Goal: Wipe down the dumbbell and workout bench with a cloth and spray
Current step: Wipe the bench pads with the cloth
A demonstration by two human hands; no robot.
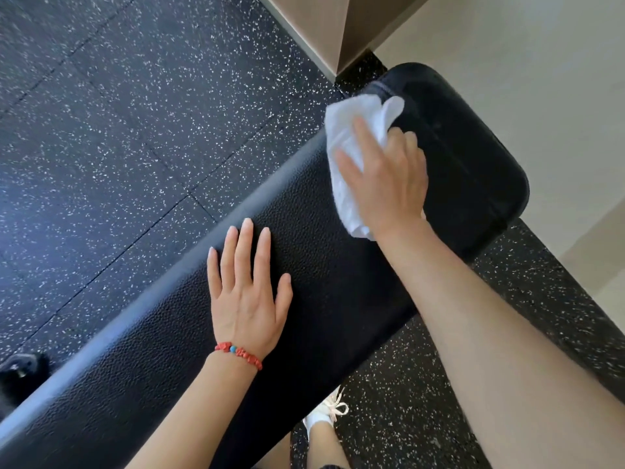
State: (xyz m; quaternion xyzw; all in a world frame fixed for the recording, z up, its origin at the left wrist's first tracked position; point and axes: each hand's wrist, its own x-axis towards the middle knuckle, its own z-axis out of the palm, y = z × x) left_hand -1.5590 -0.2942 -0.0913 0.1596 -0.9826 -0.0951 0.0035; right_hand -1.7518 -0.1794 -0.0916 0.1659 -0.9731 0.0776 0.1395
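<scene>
A black padded workout bench [321, 265] runs diagonally from the lower left to the upper right. My right hand [385, 174] presses a crumpled white cloth [351, 130] flat on the pad near the bench's far rounded end. My left hand [247, 286], with a red bead bracelet on the wrist, lies palm down with fingers spread on the middle of the pad and holds nothing. A dark, blurred object that may be a dumbbell [20, 374] sits on the floor at the lower left edge. No spray bottle is in view.
Black speckled rubber floor tiles [118, 130] surround the bench. A beige wall corner with a baseboard [324, 35] stands just beyond the bench's far end, and a light wall [541, 79] runs along the right. My white shoe [324, 414] is under the bench's near side.
</scene>
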